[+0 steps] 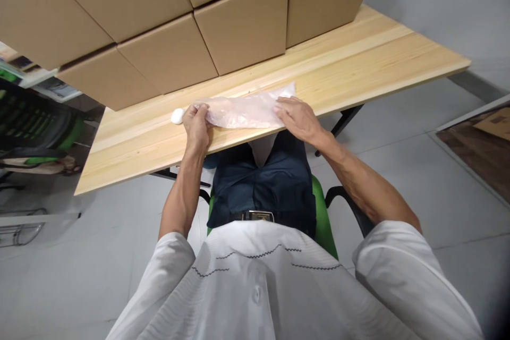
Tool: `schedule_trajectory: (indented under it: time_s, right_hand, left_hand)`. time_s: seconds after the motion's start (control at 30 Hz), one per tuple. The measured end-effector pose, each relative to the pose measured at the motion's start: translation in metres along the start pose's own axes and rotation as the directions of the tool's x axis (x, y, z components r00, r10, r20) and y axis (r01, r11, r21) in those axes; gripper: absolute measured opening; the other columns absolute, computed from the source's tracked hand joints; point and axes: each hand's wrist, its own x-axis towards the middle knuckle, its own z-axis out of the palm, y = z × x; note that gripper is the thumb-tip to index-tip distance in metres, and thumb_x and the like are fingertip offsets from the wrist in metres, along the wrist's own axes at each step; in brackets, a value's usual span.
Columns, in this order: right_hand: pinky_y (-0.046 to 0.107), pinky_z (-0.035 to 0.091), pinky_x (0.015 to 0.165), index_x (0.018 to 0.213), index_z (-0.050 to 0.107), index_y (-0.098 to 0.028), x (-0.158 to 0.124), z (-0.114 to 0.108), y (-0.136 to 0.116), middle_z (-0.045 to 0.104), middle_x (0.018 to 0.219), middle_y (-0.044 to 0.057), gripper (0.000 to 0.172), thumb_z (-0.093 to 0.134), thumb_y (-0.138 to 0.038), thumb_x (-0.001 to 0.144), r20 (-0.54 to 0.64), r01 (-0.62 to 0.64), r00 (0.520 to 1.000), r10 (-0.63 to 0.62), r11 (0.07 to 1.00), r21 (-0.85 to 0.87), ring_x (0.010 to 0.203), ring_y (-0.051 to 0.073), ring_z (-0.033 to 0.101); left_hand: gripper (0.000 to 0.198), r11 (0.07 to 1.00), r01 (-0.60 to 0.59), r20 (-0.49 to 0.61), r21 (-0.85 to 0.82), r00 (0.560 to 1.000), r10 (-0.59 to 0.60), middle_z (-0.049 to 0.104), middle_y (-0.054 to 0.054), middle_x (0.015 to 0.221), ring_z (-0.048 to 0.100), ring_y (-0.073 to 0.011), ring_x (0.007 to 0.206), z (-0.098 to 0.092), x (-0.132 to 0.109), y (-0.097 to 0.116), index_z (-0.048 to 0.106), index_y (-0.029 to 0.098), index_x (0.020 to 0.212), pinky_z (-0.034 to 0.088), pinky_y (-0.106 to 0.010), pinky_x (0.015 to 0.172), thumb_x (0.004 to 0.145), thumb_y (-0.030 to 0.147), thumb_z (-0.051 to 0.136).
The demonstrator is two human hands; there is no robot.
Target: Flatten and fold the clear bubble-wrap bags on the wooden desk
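Observation:
A pinkish, translucent plastic bag (pixel 243 110) lies lengthwise on the wooden table, close to its near edge. My left hand (pixel 196 123) pinches the bag's left end between thumb and fingers. At the other end, my right hand (pixel 297 117) rests on the plastic with its fingers stretched out flat. Just left of my left hand sits a small round white object (pixel 177 116), perhaps a lid or a roll; its kind is unclear. What the bag contains, if anything, cannot be made out.
Stacked cardboard boxes (pixel 247 24) form a wall along the table's (pixel 382 58) far side. I sit on a green chair (pixel 324 223) with black armrests. Another black and green chair (pixel 35 122) stands at the left. A framed panel (pixel 478 143) is at the right.

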Motion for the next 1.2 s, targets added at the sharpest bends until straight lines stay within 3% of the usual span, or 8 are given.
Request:
schedule_trajectory:
  time_s: [0.07, 0.17, 0.37, 0.5, 0.67, 0.87, 1.03, 1.2]
  right_hand:
    - [0.055, 0.067, 0.103, 0.086, 0.068, -0.031, -0.002, -0.002, 0.006, 0.075, 0.089, 0.011, 0.095, 0.019, -0.106, 0.117, -0.126, -0.058, 0.990, 0.069, 0.994, 0.091, 0.094, 0.035, 0.076]
    - [0.044, 0.054, 0.074, 0.077, 0.043, -0.033, -0.007, -0.005, 0.016, 0.043, 0.074, 0.001, 0.086, 0.037, -0.111, 0.114, -0.332, -0.120, 0.922, 0.197, 0.964, 0.239, 0.073, 0.024, 0.050]
    - [0.040, 0.053, 0.071, 0.082, 0.046, -0.033, -0.002, 0.008, 0.048, 0.039, 0.083, -0.001, 0.067, 0.062, -0.088, 0.117, -0.569, -0.094, 0.733, 0.372, 0.884, 0.457, 0.080, 0.023, 0.051]
    - [0.042, 0.061, 0.077, 0.086, 0.052, -0.033, 0.004, 0.016, 0.067, 0.047, 0.087, 0.000, 0.056, 0.065, -0.078, 0.118, -0.606, -0.074, 0.678, 0.417, 0.858, 0.508, 0.087, 0.025, 0.061]
    - [0.045, 0.067, 0.083, 0.090, 0.063, -0.031, 0.000, 0.016, 0.066, 0.057, 0.091, 0.000, 0.052, 0.069, -0.076, 0.114, -0.599, -0.049, 0.686, 0.413, 0.848, 0.528, 0.091, 0.025, 0.067]
    - [0.042, 0.063, 0.081, 0.093, 0.066, -0.031, -0.002, 0.011, 0.057, 0.056, 0.091, 0.000, 0.053, 0.072, -0.081, 0.110, -0.582, -0.055, 0.687, 0.435, 0.829, 0.556, 0.089, 0.024, 0.063]
    - [0.041, 0.060, 0.076, 0.089, 0.063, -0.033, -0.007, 0.005, 0.056, 0.055, 0.086, -0.002, 0.051, 0.076, -0.080, 0.104, -0.595, -0.068, 0.652, 0.470, 0.818, 0.571, 0.083, 0.022, 0.061]
    - [0.039, 0.055, 0.069, 0.082, 0.059, -0.035, -0.021, -0.005, 0.061, 0.054, 0.078, -0.004, 0.037, 0.078, -0.062, 0.097, -0.642, -0.133, 0.567, 0.515, 0.827, 0.546, 0.074, 0.021, 0.052]
  left_hand:
    - [0.029, 1.000, -0.014, -0.001, -0.005, 1.000, 0.014, 0.067, 0.007, 0.077, 0.064, -0.0108, 0.063, -0.001, 0.000, 0.000, 0.067, 0.025, 0.090, 0.054, -0.020, 0.062, 0.092, 0.032, 0.095]
    - [0.030, 0.999, -0.033, -0.004, 0.017, 0.999, 0.033, 0.065, 0.007, 0.078, 0.061, -0.0102, 0.064, -0.002, 0.001, 0.001, 0.066, 0.025, 0.088, 0.051, -0.019, 0.061, 0.091, 0.031, 0.095]
    - [0.031, 0.995, -0.068, -0.005, 0.078, 0.998, 0.069, 0.064, 0.006, 0.084, 0.060, -0.0114, 0.071, -0.006, 0.004, 0.000, 0.064, 0.025, 0.092, 0.055, -0.020, 0.066, 0.092, 0.037, 0.094]
    - [0.036, 0.916, -0.214, 0.009, 0.339, 0.974, 0.225, 0.079, -0.005, 0.119, 0.080, -0.0229, 0.108, -0.016, 0.005, -0.001, 0.071, 0.027, 0.120, 0.072, -0.039, 0.102, 0.102, 0.051, 0.090]
    - [0.091, 0.412, -0.608, 0.385, 0.679, 0.772, 0.505, 0.053, -0.021, 0.198, 0.041, -0.0469, 0.192, -0.016, -0.012, 0.013, 0.054, 0.029, 0.187, 0.029, -0.073, 0.160, 0.109, 0.067, 0.082]
    - [0.075, 0.105, -0.817, 0.782, 0.567, 0.574, 0.241, 0.071, -0.017, 0.186, 0.053, -0.0461, 0.186, 0.036, -0.029, 0.015, 0.062, 0.029, 0.186, 0.012, -0.077, 0.164, 0.117, 0.057, 0.072]
    - [0.031, 0.199, -0.758, 0.726, 0.621, 0.652, 0.219, 0.091, -0.010, 0.121, 0.085, -0.0340, 0.131, 0.067, -0.005, -0.004, 0.087, 0.026, 0.129, 0.031, -0.072, 0.160, 0.124, 0.039, 0.059]
    - [0.040, 0.348, -0.602, 0.549, 0.718, 0.798, 0.248, 0.077, -0.007, 0.090, 0.084, -0.0345, 0.112, 0.066, 0.024, -0.003, 0.070, 0.027, 0.095, 0.064, -0.053, 0.116, 0.126, 0.051, 0.066]
